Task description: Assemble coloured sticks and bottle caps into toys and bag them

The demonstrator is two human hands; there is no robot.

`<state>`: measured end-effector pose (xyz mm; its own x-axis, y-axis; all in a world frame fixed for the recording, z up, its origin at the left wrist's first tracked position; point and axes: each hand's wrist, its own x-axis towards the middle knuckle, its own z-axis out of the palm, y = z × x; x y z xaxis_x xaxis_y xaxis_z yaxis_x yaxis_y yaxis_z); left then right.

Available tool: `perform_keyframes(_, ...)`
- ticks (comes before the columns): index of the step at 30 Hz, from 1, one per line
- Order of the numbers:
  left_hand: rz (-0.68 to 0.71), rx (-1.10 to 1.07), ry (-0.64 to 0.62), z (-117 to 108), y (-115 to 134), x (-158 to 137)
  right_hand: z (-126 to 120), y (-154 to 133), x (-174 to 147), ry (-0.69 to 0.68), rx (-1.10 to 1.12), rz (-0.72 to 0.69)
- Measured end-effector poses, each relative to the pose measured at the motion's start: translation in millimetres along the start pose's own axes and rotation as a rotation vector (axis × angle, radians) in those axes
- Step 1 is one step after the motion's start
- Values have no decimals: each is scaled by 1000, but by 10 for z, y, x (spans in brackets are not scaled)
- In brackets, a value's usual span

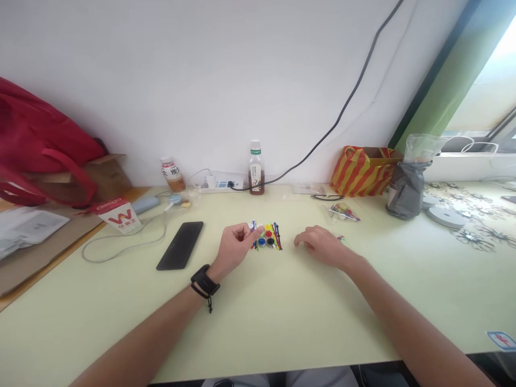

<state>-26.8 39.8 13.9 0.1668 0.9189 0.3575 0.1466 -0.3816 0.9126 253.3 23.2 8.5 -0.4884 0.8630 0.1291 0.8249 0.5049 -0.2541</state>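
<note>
My left hand (pixel 236 244), with a dark watch on its wrist, is closed, thumb pressed toward the curled fingers. Its thumb tip overlaps a small group of colourful plastic pieces (pixel 269 235) on the table. Round blue, red, yellow and black pieces lie in the middle of that group, with thin sticks along its right side. What the left fingers pinch, if anything, is hidden. To the right of the group, my right hand (pixel 318 244) hovers low or rests on the table, fingers loosely bent and apart. Nothing shows in it. A few coloured bits (pixel 341 237) peek out behind its wrist.
A black phone (pixel 180 245) lies left of my left hand. Farther back are a clear bag of coloured pieces (pixel 344 211), glasses (pixel 327 198), a drink bottle (pixel 256 171) and a power strip (pixel 221 183). A striped bag (pixel 358 172) and grey bag (pixel 406 191) stand right.
</note>
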Motion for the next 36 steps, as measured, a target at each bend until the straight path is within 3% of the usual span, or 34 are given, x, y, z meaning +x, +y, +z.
perform_keyframes(4, 28, -31, 80, -82, 12, 38, -159, 124, -30, -17, 71, 134)
perform_keyframes(7, 55, -46, 99, -128, 33, 50, -222, 235, -58, 98, -93, 330)
perform_keyframes(10, 83, -7, 131, -138, 53, 54, -231, 321, -105, 93, -190, 471)
perform_keyframes(18, 160, 177, 191, -145, -16, 88, -125, 426, -123, 55, -173, 467)
perform_keyframes(21, 175, 340, 222, -190, -93, 134, -98, 546, -112, 59, -208, 461)
perform_keyframes(25, 229, 582, 134, -248, -263, 182, -42, 693, -108, 160, -296, 397)
perform_keyframes(29, 191, 752, -52, -263, -390, 153, 85, 804, -122, 339, -357, 510)
perform_keyframes(31, 144, 798, -146, -257, -409, 117, 149, 884, -136, 341, -343, 562)
perform_keyframes(36, 124, 809, -236, -252, -394, 66, 209, 1133, -153, 367, -327, 497)
